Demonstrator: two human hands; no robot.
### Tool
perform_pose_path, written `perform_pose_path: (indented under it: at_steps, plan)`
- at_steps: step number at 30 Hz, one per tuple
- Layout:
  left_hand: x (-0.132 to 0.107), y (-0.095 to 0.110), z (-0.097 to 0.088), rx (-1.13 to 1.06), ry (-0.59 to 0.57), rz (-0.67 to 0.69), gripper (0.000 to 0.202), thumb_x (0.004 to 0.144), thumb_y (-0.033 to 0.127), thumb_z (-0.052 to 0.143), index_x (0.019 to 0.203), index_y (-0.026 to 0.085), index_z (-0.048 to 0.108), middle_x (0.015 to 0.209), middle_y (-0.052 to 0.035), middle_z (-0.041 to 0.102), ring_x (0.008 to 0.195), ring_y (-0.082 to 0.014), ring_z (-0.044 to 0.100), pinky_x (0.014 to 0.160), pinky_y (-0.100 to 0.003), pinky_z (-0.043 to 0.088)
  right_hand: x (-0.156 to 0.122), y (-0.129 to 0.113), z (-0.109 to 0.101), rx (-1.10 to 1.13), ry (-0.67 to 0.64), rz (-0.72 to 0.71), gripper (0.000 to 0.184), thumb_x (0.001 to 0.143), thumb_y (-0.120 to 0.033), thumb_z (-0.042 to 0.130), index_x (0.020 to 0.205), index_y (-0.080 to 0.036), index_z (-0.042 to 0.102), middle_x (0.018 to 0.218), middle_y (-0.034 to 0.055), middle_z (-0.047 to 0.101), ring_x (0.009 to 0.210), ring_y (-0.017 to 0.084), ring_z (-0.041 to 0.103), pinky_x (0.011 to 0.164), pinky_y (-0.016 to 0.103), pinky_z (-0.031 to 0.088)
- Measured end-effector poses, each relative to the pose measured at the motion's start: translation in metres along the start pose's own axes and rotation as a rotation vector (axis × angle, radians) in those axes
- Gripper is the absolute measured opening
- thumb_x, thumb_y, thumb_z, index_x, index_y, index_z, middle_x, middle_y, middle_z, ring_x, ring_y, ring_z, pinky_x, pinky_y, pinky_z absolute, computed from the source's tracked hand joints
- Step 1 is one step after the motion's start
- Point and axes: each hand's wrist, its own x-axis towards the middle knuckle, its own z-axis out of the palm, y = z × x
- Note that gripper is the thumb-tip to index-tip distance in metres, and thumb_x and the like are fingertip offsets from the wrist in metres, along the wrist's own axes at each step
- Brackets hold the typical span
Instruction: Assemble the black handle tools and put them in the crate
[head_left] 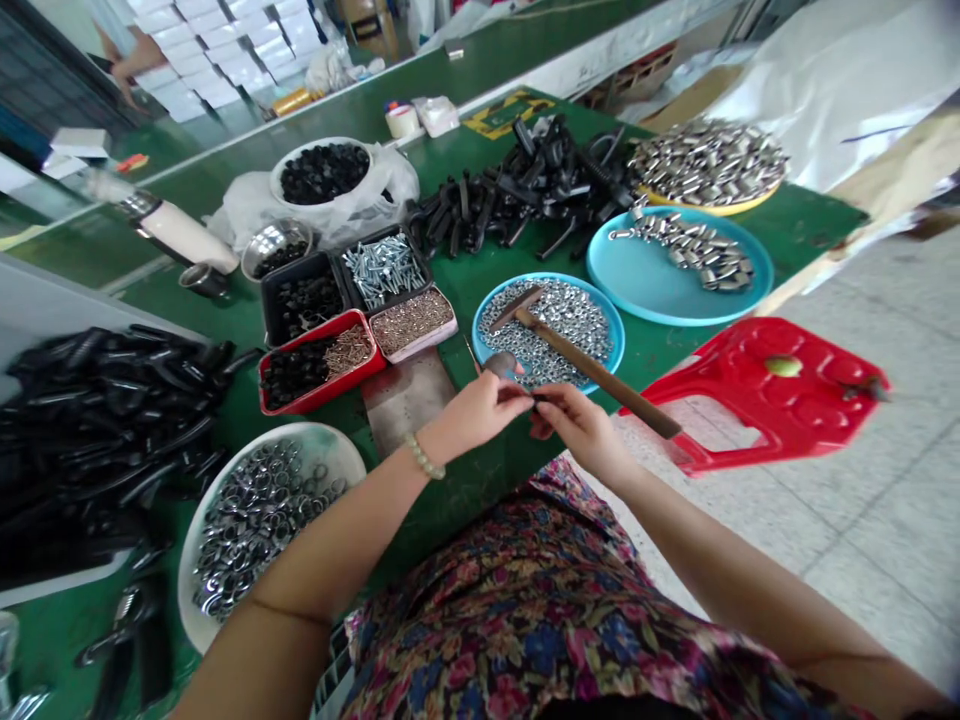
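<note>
My left hand [474,408], with a beaded bracelet on its wrist, is closed in a pinch in front of the blue tray of small metal nuts [559,310]. Beside it my right hand [581,425] is pinched too, their fingertips meeting. Between them shows a small black part [535,399], mostly hidden by the fingers. A rounded grey metal piece [501,364] sits just beyond my left fingers; whether I hold it I cannot tell. Across the nut tray lies a hammer [577,355], its wooden handle reaching over the rim toward the right.
Left of my hands are a metal plate [405,395], a red box of small parts [319,365], a box of screws [382,268] and a white bowl of metal rings [262,515]. Black handles [525,190] pile up behind. A red plastic stool [780,390] stands at right.
</note>
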Motion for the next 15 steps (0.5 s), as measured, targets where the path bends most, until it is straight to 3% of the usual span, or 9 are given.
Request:
perform_pose_path:
  at_steps: [4,7,10,13,15]
  plan:
    - [0.053,-0.022,-0.013,0.452,-0.069,0.197,0.011,0.083,0.013,0.057,0.082,0.013,0.068,0.109,-0.0134,0.064,0.110,-0.0267,0.053,0.101,-0.041,0.039,0.007,0.000,-0.018,0.163,0.105,-0.053,0.023,0.089,-0.039,0.057,0.105,-0.023,0.051,0.083,0.0011,0.067,0.069,0.015,0.068,0.067,0.032,0.057]
    - [0.076,-0.031,-0.013,0.528,-0.168,0.263,0.006,0.079,0.012,0.063,0.073,0.012,0.066,0.107,-0.0139,0.062,0.110,-0.0281,0.051,0.101,-0.043,0.038,0.007,0.000,-0.029,0.014,0.071,-0.131,0.018,0.090,-0.032,0.055,0.106,-0.023,0.054,0.095,0.0038,0.068,0.081,0.016,0.069,0.076,0.035,0.057]
    - [0.076,-0.030,-0.008,0.255,-0.119,0.196,0.004,0.080,0.018,0.063,0.078,0.014,0.064,0.104,-0.0106,0.063,0.105,-0.0239,0.055,0.101,-0.040,0.040,0.003,0.000,-0.036,-0.231,-0.032,-0.187,0.018,0.091,-0.026,0.051,0.107,-0.024,0.058,0.100,0.0050,0.068,0.089,0.018,0.068,0.081,0.036,0.057]
    - [0.064,-0.023,-0.001,-0.269,-0.127,-0.001,0.013,0.082,0.026,0.063,0.086,0.015,0.059,0.092,-0.0051,0.064,0.089,-0.0173,0.061,0.089,-0.036,0.047,0.006,0.001,-0.036,-0.378,-0.141,-0.277,0.023,0.091,-0.021,0.047,0.109,-0.025,0.060,0.102,0.0049,0.068,0.088,0.019,0.068,0.079,0.036,0.057]
    - [0.057,-0.016,0.002,-0.568,-0.172,-0.113,0.021,0.078,0.027,0.068,0.090,0.016,0.055,0.087,-0.0019,0.064,0.084,-0.0145,0.062,0.085,-0.033,0.049,0.010,0.003,-0.034,-0.436,-0.135,-0.337,0.032,0.091,-0.020,0.046,0.119,-0.027,0.057,0.109,0.0055,0.068,0.092,0.019,0.068,0.083,0.038,0.057]
